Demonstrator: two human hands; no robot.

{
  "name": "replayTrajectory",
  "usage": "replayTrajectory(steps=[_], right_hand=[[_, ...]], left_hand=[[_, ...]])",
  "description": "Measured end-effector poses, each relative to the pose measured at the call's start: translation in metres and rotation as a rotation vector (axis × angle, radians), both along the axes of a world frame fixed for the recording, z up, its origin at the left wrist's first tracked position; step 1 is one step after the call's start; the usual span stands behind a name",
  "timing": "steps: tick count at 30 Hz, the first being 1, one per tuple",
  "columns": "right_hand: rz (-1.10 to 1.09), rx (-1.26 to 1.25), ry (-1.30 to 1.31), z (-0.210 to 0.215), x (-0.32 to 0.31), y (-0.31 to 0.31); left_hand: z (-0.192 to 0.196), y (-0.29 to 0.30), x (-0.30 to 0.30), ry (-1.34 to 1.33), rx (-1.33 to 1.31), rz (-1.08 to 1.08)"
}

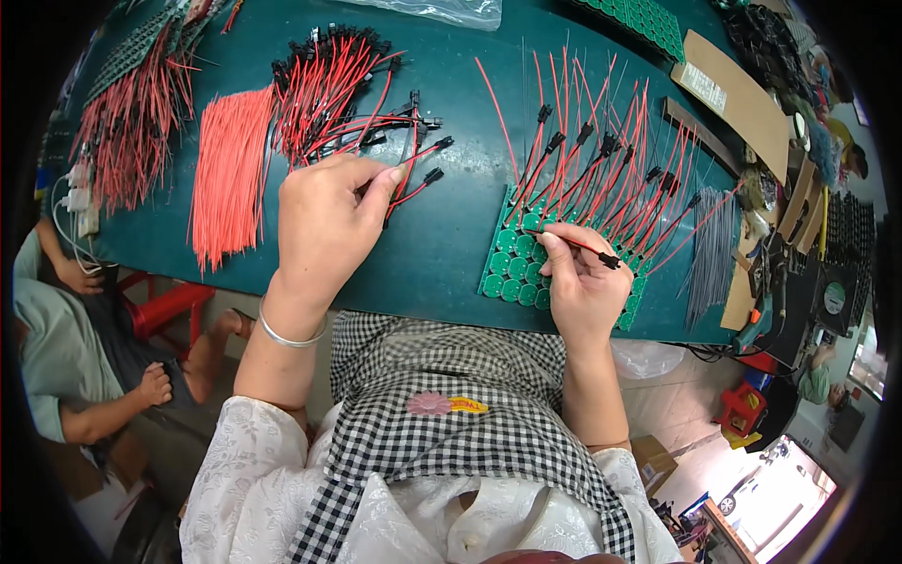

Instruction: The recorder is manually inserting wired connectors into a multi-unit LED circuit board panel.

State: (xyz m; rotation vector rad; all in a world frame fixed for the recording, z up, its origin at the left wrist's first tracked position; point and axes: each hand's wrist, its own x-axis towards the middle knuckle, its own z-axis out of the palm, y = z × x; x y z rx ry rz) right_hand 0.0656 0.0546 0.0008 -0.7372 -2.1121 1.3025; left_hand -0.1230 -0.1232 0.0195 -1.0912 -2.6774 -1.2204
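My left hand is closed, thumb and forefinger pinching a red-and-black connector lead with a black plug at its end. Another plug-ended lead lies just beside those fingers. Beyond that hand is a heap of similar leads. In my right hand a single connector lead is pinched, its black plug pointing right and its other end over a green circuit board panel. Many red and black wires with plugs rise from the panel's far part. Part of the panel is hidden under my right hand.
A bundle of red wires lies left; grey wires lie right. Wired boards fill the far left. Cardboard, more green panels and a plastic bag lie farther back. Another person sits at the left.
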Motion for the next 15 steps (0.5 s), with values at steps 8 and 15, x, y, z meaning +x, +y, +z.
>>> replayTrajectory(steps=[8, 15], right_hand=[[-0.037, 0.189, -0.053, -0.002, -0.003, -0.003], [0.028, 0.404, -0.056, -0.003, -0.007, -0.002]], left_hand=[[0.006, -0.006, 0.010, -0.490, 0.613, 0.117], [0.013, -0.006, 0.028, -0.842, 0.739, -0.016]])
